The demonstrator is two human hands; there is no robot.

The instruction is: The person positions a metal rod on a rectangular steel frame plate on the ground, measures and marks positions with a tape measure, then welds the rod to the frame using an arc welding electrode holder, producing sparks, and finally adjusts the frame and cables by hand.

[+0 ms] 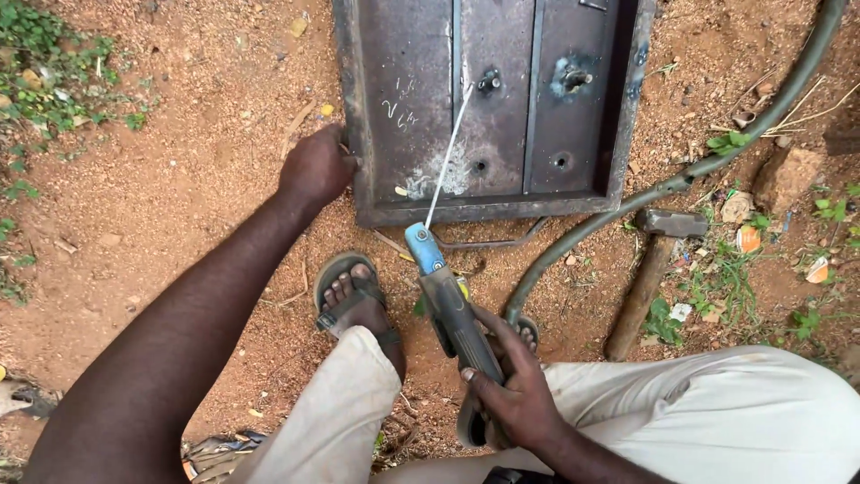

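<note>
A rusty steel frame panel (403, 108) lies flat on red dirt at the top centre. My left hand (315, 168) grips its left edge near the lower corner. My right hand (515, 394) holds a welding electrode holder (452, 309) with a blue jaw. A thin welding rod (445, 161) is clamped in that jaw, and its tip reaches up over the panel's middle rib. White slag marks show on the panel beside the rod. My sandalled foot (354, 300) rests just below the panel.
A hammer (649, 269) with a wooden handle lies on the ground at the right. A thick grey cable (717, 152) curves from the top right down toward the holder. Grass patches sit at the left and right edges. Small stones and litter are scattered at right.
</note>
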